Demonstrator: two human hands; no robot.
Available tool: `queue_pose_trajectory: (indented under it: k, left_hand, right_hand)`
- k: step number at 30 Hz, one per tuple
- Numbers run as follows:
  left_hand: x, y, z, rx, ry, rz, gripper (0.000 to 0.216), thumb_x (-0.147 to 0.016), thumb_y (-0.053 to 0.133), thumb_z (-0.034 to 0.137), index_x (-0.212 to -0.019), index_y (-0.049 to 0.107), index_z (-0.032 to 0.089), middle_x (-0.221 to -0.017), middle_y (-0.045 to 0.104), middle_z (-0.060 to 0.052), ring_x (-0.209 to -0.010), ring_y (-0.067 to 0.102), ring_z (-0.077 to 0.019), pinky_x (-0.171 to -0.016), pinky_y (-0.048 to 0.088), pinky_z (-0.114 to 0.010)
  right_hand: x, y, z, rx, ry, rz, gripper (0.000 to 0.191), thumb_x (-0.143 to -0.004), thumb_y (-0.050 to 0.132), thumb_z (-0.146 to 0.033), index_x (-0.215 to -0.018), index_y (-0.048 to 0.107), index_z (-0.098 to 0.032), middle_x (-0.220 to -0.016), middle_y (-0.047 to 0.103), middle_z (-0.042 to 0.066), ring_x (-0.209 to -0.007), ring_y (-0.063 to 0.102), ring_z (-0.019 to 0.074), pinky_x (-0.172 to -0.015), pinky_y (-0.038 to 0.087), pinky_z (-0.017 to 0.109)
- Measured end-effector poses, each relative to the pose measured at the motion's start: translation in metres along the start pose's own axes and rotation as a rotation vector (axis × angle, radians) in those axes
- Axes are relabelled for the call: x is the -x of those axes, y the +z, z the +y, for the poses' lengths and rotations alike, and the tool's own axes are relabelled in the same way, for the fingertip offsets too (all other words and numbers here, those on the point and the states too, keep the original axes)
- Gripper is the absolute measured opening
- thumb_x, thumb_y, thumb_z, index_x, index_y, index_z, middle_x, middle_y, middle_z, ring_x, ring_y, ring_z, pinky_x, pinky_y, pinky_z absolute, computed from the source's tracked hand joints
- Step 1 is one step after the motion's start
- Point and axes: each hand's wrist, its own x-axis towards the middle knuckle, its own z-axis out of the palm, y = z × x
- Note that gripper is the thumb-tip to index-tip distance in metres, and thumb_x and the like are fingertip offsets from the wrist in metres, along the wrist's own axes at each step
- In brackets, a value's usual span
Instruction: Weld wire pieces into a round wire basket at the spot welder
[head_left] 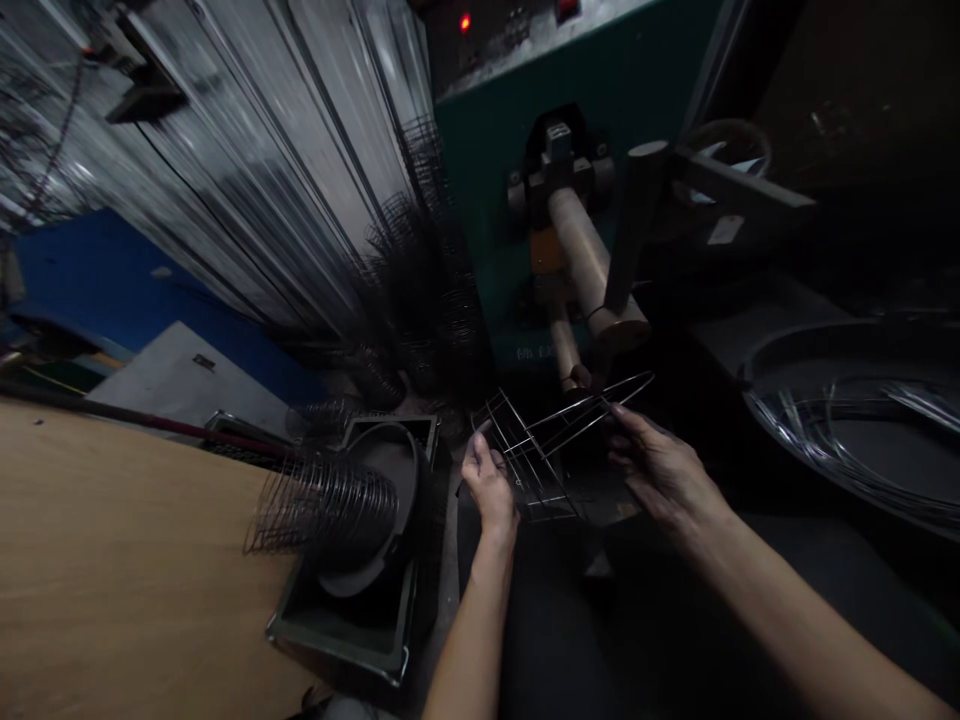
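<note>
My left hand [489, 487] and my right hand [657, 462] hold a small wire frame [551, 445] between them, left hand on its near left corner, right hand on its right side. The frame is a grid of thin metal rods, tilted, with its far tip close to the lower end of a tan cylinder [589, 262] that juts from a green machine [585, 120]. A dark lever [634, 225] leans across that cylinder.
A stack of wire frames [326, 500] lies over a grey bin [352, 620] left of my hands. More dark wire pieces [420, 290] pile against the machine. A wooden board [112, 560] fills the left; a round tray with wire loops [862, 430] sits right.
</note>
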Motion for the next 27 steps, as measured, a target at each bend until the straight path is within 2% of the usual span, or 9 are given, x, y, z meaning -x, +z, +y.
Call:
queue_pose_trajectory:
  k: [5, 10, 15, 20, 24, 27]
  left_hand:
    - [-0.003, 0.002, 0.002, -0.018, -0.023, -0.017, 0.061, -0.072, 0.063, 0.064, -0.103, 0.066, 0.012, -0.051, 0.025, 0.011, -0.042, 0.021, -0.0035, -0.041, 0.016, -0.017]
    - [0.002, 0.002, 0.019, -0.004, -0.037, -0.051, 0.056, -0.074, 0.065, 0.057, -0.105, 0.068, 0.011, -0.051, 0.026, 0.010, -0.044, 0.022, -0.0028, -0.042, 0.017, -0.016]
    - [0.005, 0.003, 0.023, 0.068, -0.136, -0.045, 0.048, -0.074, 0.069, 0.050, -0.104, 0.068, 0.013, -0.051, 0.027, 0.010, -0.043, 0.023, -0.0021, -0.042, 0.018, -0.016]
    - [-0.007, 0.006, 0.015, 0.104, -0.083, -0.025, 0.048, -0.073, 0.070, 0.050, -0.103, 0.068, 0.012, -0.053, 0.027, 0.010, -0.042, 0.023, -0.0013, -0.042, 0.018, -0.015]
    - [-0.014, 0.008, 0.017, 0.105, -0.081, -0.016, 0.046, -0.074, 0.070, 0.048, -0.100, 0.068, 0.011, -0.051, 0.026, 0.011, -0.041, 0.022, -0.0014, -0.042, 0.016, -0.016]
    - [-0.013, 0.011, 0.021, 0.093, -0.075, -0.015, 0.043, -0.077, 0.068, 0.046, -0.100, 0.068, 0.009, -0.050, 0.027, 0.011, -0.040, 0.020, -0.0013, -0.041, 0.014, -0.017]
  right_hand:
    - [-0.001, 0.005, -0.001, -0.029, -0.011, 0.024, 0.022, -0.054, 0.081, -0.012, -0.065, 0.063, -0.014, -0.064, 0.059, -0.001, -0.047, 0.046, 0.0043, -0.034, 0.035, 0.012]
    - [0.004, 0.008, -0.005, -0.010, 0.001, 0.007, 0.013, -0.062, 0.077, -0.012, -0.069, 0.067, -0.014, -0.067, 0.060, -0.001, -0.047, 0.045, 0.0032, -0.035, 0.036, 0.011]
    - [0.001, -0.013, -0.004, -0.021, 0.017, -0.005, 0.011, -0.068, 0.078, -0.016, -0.075, 0.070, -0.014, -0.071, 0.063, 0.001, -0.049, 0.048, 0.0054, -0.036, 0.039, 0.013]
    - [-0.003, -0.037, -0.005, 0.026, -0.011, -0.016, 0.013, -0.064, 0.079, -0.016, -0.073, 0.069, -0.016, -0.071, 0.063, 0.000, -0.047, 0.048, 0.0056, -0.035, 0.039, 0.014]
    - [0.002, -0.038, -0.011, -0.003, 0.022, 0.033, 0.006, -0.070, 0.072, -0.011, -0.072, 0.070, -0.016, -0.071, 0.062, 0.000, -0.049, 0.048, 0.0053, -0.036, 0.040, 0.013]
    - [0.011, -0.040, -0.017, 0.003, 0.065, 0.026, 0.008, -0.073, 0.067, -0.011, -0.077, 0.071, -0.016, -0.070, 0.059, -0.001, -0.048, 0.046, 0.0048, -0.037, 0.037, 0.013]
